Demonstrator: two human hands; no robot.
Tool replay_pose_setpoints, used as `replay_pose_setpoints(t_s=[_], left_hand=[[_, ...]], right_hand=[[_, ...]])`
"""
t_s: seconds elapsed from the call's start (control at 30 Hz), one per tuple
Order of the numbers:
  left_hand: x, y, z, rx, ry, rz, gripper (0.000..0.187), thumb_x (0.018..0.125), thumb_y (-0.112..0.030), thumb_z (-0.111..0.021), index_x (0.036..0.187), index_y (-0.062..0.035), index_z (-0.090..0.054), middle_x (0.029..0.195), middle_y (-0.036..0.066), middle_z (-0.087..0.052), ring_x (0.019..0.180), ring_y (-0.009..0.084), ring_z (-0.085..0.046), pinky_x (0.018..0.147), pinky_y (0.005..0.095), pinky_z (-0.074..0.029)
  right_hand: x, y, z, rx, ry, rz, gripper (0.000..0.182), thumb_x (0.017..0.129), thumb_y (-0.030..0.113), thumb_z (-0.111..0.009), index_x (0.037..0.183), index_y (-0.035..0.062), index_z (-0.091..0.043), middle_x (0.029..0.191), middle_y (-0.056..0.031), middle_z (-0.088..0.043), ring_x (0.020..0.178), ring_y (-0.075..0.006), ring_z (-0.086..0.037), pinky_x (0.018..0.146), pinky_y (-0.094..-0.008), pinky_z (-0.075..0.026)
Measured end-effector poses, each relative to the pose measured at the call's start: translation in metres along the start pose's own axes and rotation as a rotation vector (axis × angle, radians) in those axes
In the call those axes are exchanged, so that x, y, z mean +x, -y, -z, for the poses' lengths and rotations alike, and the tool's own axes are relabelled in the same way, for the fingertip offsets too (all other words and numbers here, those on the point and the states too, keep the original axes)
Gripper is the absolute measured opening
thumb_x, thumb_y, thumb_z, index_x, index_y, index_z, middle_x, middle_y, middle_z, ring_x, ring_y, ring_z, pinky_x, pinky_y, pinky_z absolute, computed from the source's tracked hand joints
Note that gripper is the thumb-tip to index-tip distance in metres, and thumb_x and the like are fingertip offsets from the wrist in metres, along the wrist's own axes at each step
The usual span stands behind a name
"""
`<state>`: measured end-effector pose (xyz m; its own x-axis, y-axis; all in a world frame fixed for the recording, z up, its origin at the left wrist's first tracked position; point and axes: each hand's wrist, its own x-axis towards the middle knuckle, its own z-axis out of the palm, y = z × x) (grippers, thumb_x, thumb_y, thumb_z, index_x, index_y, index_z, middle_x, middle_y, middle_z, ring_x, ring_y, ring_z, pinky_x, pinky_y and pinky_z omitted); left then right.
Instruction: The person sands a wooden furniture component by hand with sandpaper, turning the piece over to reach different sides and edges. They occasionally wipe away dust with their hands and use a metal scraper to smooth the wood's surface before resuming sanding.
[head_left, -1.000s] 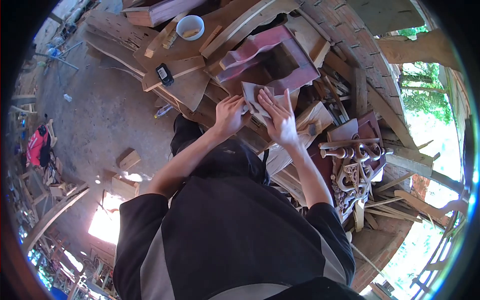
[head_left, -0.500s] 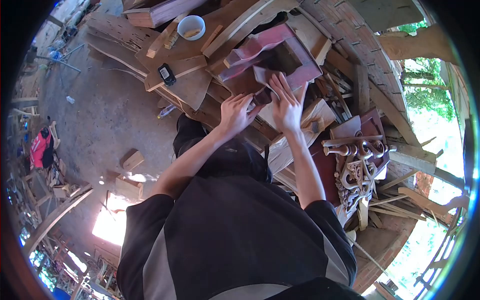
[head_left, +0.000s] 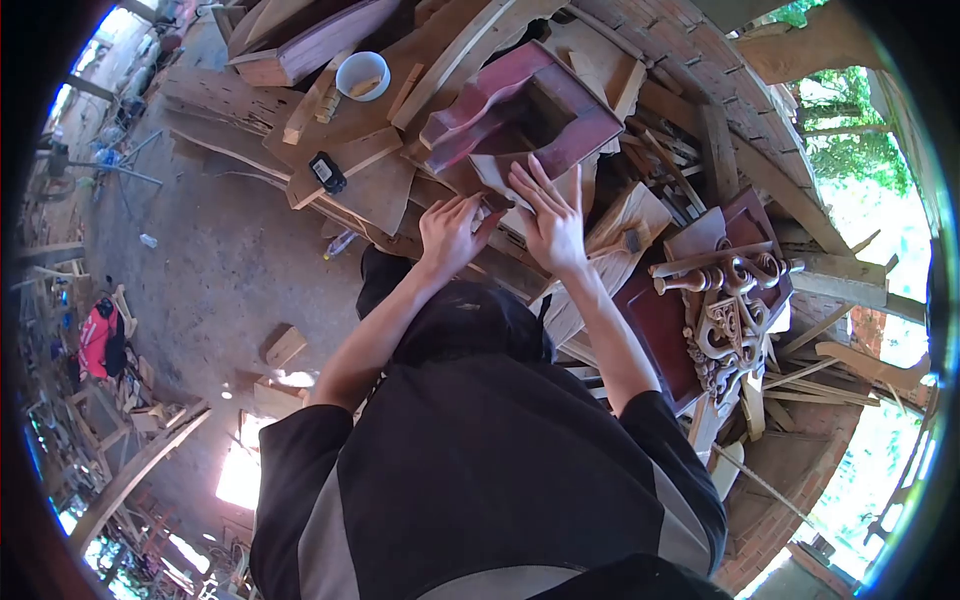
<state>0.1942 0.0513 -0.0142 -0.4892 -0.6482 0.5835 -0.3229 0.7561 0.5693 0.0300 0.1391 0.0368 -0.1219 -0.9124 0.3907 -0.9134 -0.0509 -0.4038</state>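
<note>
A reddish-purple wooden frame [head_left: 575, 130] with a wavy edge and a hollow middle rests on the workbench. My left hand [head_left: 452, 235] is closed round a small dark brown piece [head_left: 493, 203] just below the frame's near edge. My right hand [head_left: 549, 213] lies with fingers spread and thumb apart, palm down on the near edge of the frame. The piece's far end reaches toward my right hand's fingers, which hide part of the contact.
A white bowl [head_left: 362, 76] and a black object with a label [head_left: 327, 172] sit on boards at the upper left. Carved wooden ornaments [head_left: 725, 320] lie at the right, beside a brush [head_left: 632, 240]. Stacked timber leans by the brick wall [head_left: 690, 50].
Both hands have shifted slightly left in view, as has the whole scene. The frame looks turned, and the pale flap near my right hand's fingers now sits lower against the frame.
</note>
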Motion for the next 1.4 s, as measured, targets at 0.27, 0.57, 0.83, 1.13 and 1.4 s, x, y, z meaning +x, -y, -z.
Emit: replay_pose_setpoints(t_s=[0.27, 0.57, 0.83, 1.13, 1.4], left_hand=[[0.002, -0.007, -0.006, -0.007, 0.033, 0.007, 0.031, 0.080, -0.025, -0.083, 0.098, -0.0035, -0.071, 0.074, 0.005, -0.071, 0.064, 0.0227, -0.070, 0.061, 0.0346, -0.053], [0.033, -0.041, -0.002, 0.090, 0.213, 0.017, 0.075, 0.082, -0.041, -0.080, 0.138, -0.0019, -0.051, 0.100, 0.012, -0.066, 0.086, 0.0273, -0.068, 0.072, 0.0367, -0.054], [0.077, -0.059, -0.047, 0.528, 0.558, 0.020, 0.084, 0.083, -0.039, -0.078, 0.150, -0.0034, -0.041, 0.096, 0.015, -0.066, 0.070, 0.0269, -0.069, 0.060, 0.0393, -0.055], [0.091, -0.051, -0.037, 0.164, 0.413, 0.005, 0.066, 0.086, -0.025, -0.075, 0.146, -0.0189, -0.050, 0.092, 0.017, -0.067, 0.074, 0.0324, -0.070, 0.065, 0.0440, -0.056], [0.115, -0.077, 0.021, -0.016, 0.428, 0.041, 0.054, 0.086, -0.028, -0.076, 0.137, -0.0197, -0.061, 0.093, 0.016, -0.071, 0.077, 0.0340, -0.070, 0.072, 0.0454, -0.055]], right_hand=[[0.003, -0.084, 0.013, -0.461, -0.369, -0.484, 0.038, 0.105, 0.028, -0.048, 0.132, 0.0071, -0.065, 0.131, -0.0130, -0.067, 0.131, -0.0277, -0.058, 0.121, -0.0629, -0.008], [-0.065, -0.090, 0.020, -0.073, -0.259, -1.195, 0.050, 0.105, 0.041, -0.046, 0.110, -0.0026, -0.069, 0.108, -0.0298, -0.069, 0.106, -0.0486, -0.064, 0.097, -0.0545, -0.048], [-0.102, -0.065, 0.023, -0.035, -0.028, -1.211, 0.048, 0.103, 0.044, -0.046, 0.117, 0.0043, -0.069, 0.111, -0.0278, -0.069, 0.108, -0.0467, -0.064, 0.094, -0.0529, -0.050], [-0.098, -0.046, 0.034, -0.008, -0.232, -1.173, 0.047, 0.104, 0.043, -0.046, 0.116, 0.0036, -0.069, 0.106, -0.0271, -0.071, 0.104, -0.0470, -0.066, 0.089, -0.0527, -0.051], [-0.086, -0.061, 0.033, 0.079, -0.627, -1.046, 0.045, 0.106, 0.038, -0.048, 0.112, -0.0027, -0.067, 0.103, -0.0281, -0.070, 0.097, -0.0468, -0.066, 0.082, -0.0506, -0.049]])
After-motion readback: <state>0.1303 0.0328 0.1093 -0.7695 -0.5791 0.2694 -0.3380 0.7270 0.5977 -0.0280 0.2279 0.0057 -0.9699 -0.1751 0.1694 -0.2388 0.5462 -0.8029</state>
